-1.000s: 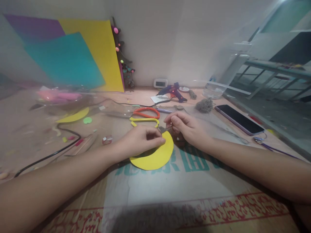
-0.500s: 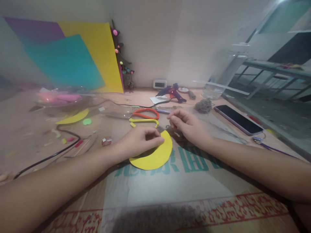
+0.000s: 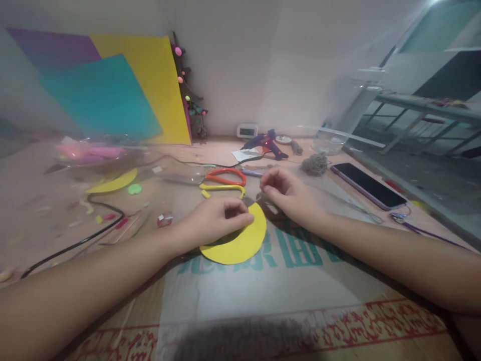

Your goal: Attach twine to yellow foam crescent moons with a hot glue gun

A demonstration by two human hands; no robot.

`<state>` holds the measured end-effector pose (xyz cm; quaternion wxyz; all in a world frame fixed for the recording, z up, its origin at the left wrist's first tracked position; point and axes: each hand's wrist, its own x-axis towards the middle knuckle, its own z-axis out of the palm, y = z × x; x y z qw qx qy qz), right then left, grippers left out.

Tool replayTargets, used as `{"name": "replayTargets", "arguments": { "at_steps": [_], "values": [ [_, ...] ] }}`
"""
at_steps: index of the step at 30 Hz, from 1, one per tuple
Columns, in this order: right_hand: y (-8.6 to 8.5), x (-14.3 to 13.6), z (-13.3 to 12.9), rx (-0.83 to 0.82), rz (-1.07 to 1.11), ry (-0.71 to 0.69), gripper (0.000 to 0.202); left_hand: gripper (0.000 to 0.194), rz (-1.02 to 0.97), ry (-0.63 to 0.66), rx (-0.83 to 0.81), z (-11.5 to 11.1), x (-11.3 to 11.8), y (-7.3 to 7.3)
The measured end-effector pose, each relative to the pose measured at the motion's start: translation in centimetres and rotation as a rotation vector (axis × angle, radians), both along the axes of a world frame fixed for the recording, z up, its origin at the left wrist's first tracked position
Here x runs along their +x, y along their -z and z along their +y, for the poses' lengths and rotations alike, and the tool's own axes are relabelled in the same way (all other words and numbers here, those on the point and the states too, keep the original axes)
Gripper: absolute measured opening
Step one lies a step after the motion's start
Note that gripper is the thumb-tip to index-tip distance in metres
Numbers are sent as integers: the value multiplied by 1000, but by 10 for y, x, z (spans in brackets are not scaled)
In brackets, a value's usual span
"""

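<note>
My left hand (image 3: 221, 218) is closed over the top edge of a rounded yellow piece of paper or craft foam (image 3: 240, 245), thumb on its upper side; the hand hides part of it. A dark grey bit shows just beyond those fingertips, too unclear to name. My right hand (image 3: 287, 195) hovers a little to the right, its thumb and fingers pinched; what is between them I cannot make out. Beyond my left hand lie scissors with red and yellow handles (image 3: 225, 175). A purple pen (image 3: 251, 173) rests just beyond my right hand.
A dark glue gun (image 3: 266, 144) with a lit red light and a small digital clock (image 3: 247, 131) stand by the wall. Grey yarn (image 3: 314, 164) and a phone (image 3: 368, 185) lie right. A black cable (image 3: 101, 228), another yellow piece (image 3: 112, 181) and scraps lie left.
My right hand has shifted very slightly, its fingertips a touch to the right. My left hand and the yellow piece stay in place.
</note>
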<state>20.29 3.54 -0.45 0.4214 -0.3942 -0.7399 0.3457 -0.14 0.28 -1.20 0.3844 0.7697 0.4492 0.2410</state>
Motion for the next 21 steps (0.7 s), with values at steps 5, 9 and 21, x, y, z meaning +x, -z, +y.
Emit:
{"name": "replayTargets", "arguments": {
  "at_steps": [5,9,21],
  "values": [
    [1,1,1,-19,-10,-5,20,29,9,2,-4,0,-1,0],
    [3,2,2,11,-16,11,20,28,4,4,7,0,-1,0],
    [-7,0,-8,-135,111,-129,14,28,22,8,44,1,-1,1]
  ]
}}
